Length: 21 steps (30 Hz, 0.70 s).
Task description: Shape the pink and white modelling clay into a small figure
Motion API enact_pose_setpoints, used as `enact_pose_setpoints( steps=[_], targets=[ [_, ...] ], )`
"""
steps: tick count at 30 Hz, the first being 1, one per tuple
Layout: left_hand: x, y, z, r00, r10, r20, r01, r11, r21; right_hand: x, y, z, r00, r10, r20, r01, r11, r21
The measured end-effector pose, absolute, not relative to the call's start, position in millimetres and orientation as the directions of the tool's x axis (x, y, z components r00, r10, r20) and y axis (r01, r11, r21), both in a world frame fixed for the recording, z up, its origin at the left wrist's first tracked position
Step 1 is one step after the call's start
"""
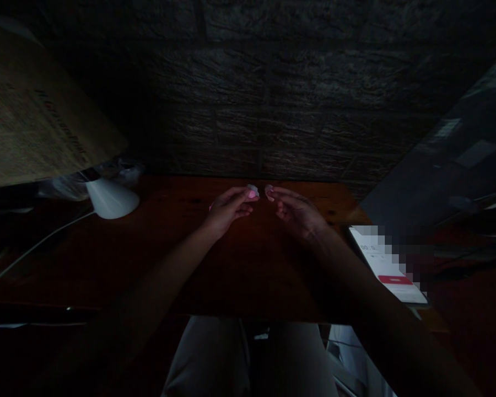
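Note:
Both my hands hover over a dark reddish wooden table in dim light. My left hand has its fingers curled and pinches a small pale, pinkish thing at the fingertips. My right hand faces it a few centimetres away, fingers curled too, with a small pale bit at its fingertips. I cannot make out what either small thing is. The two fingertips are close but apart.
A white lamp base with a cable stands at the back left under a tan shade. A lit phone lies at the right. A dark brick wall backs the table. My pale trousers show below the table's edge.

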<state>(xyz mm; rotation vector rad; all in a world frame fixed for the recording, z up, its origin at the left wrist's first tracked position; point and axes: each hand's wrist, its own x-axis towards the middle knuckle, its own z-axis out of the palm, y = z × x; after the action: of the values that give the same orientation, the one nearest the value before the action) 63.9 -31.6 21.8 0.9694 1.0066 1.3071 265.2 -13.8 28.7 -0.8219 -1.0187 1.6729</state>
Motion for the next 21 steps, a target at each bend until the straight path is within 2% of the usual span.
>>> enact_pose_setpoints(
  steps=[8, 21],
  targets=[
    [64.8, -32.4, 23.8, 0.001, 1.0, -0.002, -0.311, 0.002, 0.95, 259.4, -17.8, 30.5, -0.337, 0.935, -0.106, -0.341, -0.227, -0.912],
    [64.5, -31.5, 23.7, -0.029, 1.0, 0.005, -0.298, -0.013, 0.954, 261.2, -17.5, 28.9, -0.315, 0.947, -0.072, -0.327, -0.179, -0.928]
  ],
)
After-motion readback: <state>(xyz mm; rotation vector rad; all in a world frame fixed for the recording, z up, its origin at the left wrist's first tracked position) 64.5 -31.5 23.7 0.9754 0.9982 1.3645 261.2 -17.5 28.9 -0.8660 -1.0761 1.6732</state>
